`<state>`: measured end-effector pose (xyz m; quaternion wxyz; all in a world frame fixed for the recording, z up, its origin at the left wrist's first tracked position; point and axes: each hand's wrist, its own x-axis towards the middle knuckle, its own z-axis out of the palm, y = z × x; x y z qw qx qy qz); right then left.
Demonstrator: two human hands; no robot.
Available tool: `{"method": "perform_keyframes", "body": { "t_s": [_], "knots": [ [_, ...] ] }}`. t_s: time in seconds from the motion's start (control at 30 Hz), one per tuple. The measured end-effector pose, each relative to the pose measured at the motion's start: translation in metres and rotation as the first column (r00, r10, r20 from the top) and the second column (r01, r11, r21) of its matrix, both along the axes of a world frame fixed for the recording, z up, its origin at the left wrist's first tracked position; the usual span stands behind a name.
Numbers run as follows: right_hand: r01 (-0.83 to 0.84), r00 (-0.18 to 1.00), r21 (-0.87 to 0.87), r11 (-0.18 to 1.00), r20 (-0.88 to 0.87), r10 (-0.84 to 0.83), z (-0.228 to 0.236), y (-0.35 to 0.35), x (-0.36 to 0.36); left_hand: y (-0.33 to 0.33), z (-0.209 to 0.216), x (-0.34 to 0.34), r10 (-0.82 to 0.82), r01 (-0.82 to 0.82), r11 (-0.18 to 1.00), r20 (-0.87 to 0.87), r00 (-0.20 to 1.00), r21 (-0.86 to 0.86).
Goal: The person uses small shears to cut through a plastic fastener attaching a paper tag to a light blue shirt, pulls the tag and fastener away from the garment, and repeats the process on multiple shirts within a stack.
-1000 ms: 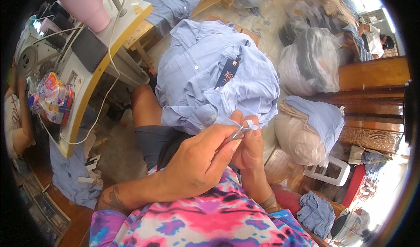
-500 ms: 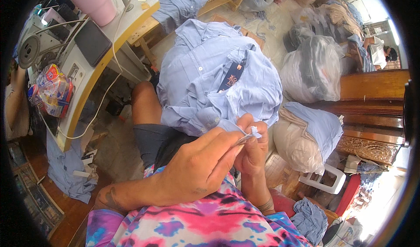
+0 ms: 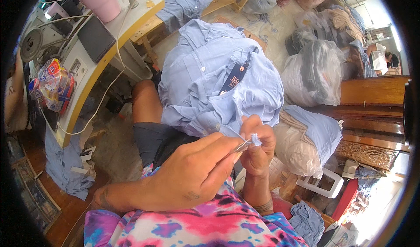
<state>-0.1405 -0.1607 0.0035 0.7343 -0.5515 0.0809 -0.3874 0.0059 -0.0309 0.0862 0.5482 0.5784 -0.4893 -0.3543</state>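
Observation:
A light-blue button shirt lies bunched over my lap, with a dark label showing at its collar. My left hand is closed, its thumb and fingers pinching a small pointed metal tool; whether it is snips or tweezers I cannot tell. My right hand is closed as well and pinches a small folded corner of the shirt's cloth. The tool's tip touches or lies close beside this corner. Part of the cloth between the hands is hidden behind the fingers.
To the left is a machine table with a phone, a pink tumbler and a crumpled snack wrapper. A cable hangs from its edge. Plastic-wrapped bundles and a white stool stand on the right.
My right hand has shifted slightly right and turned a little, and more of the metal tool shows. Both hands keep their hold. The whole view has shifted slightly.

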Motion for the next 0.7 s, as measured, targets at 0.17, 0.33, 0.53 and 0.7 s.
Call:
{"method": "perform_keyframes", "body": {
  "t_s": [0.17, 0.33, 0.53, 0.7],
  "knots": [
    [-0.013, 0.994, -0.142, 0.99, -0.107, -0.002, 0.009, -0.011, -0.002, 0.004, 0.006, 0.007, -0.046, 0.044, 0.997, 0.031, 0.998, 0.059],
    [0.072, 0.986, -0.179, 0.981, -0.137, -0.097, 0.005, -0.001, 0.0, 0.001, -0.008, 0.004, 0.086, -0.074, 0.994, 0.163, 0.983, -0.076],
    [0.146, 0.984, 0.353, 0.924, -0.145, -0.1, -0.012, 0.022, -0.006, -0.011, 0.006, 0.013, 0.217, -0.216, 0.975, 0.023, 0.976, -0.049],
    [0.118, 0.993, 0.521, 0.845, -0.081, -0.088, 0.007, 0.024, 0.001, -0.025, -0.035, 0.009, 0.08, -0.08, 0.997, -0.059, 0.995, 0.008]
  ]
}}
